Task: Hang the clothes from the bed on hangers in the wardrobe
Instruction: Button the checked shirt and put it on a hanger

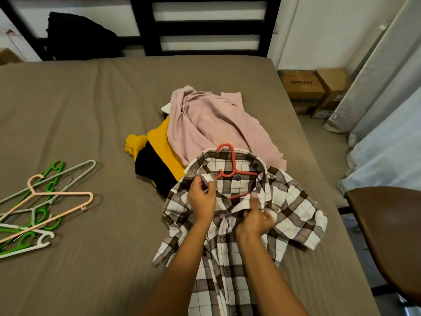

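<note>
Asker: Shirt first. Where does it lie, and which way does it run?

Watcher: The plaid shirt (291, 215) lies flat on the right half of the bed (91, 110), its long axis running near to far, collar at the far end and hem passing out of view at the near edge.

Asker: And the hanger?

Watcher: A red hanger (233, 164) sits inside the open collar. Its hook points far, curls left and reaches the edge of a pink garment (211, 128).

Asker: The hands?

Watcher: Both grasp the shirt. The left hand (201, 199) pinches the left collar edge, and the right hand (255, 221) pinches the right collar point.

Asker: What else is there?

Watcher: A yellow garment (159, 144) and a black garment (150, 172) lie under the pink one. Spare hangers (41, 201) are heaped at the bed's left edge, well apart from the shirt. Cardboard boxes (303, 87) stand far right, and a brown chair (387, 236) is near right.
</note>
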